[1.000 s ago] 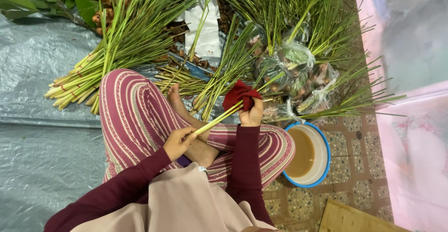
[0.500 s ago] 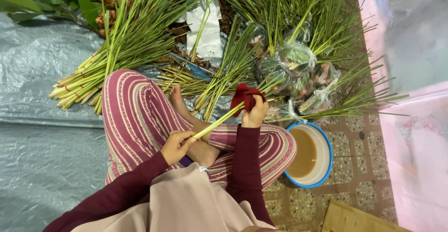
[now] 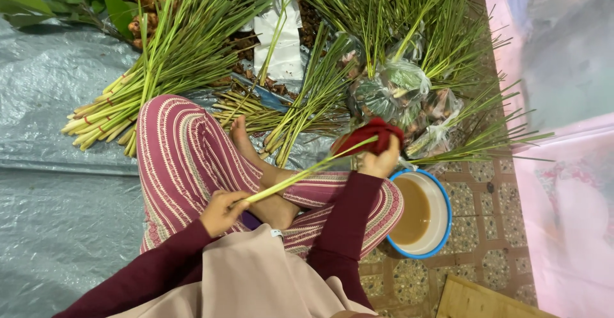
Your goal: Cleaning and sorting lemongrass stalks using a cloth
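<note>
Here, left hand [image 3: 224, 210] fingers pinch stalk [image 3: 300, 176] base; right hand [image 3: 378, 162] fingers clench red cloth [image 3: 369, 135] around tip. Keep stalk taut, wipe lengthwise.

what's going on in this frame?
A person sits cross-legged on a grey tarp. The left hand grips the thick end of a lemongrass stalk; the right hand holds a red cloth around its leafy end. Bundled stalks lie ahead, and a blue-rimmed bowl of murky water sits on the right.
</note>
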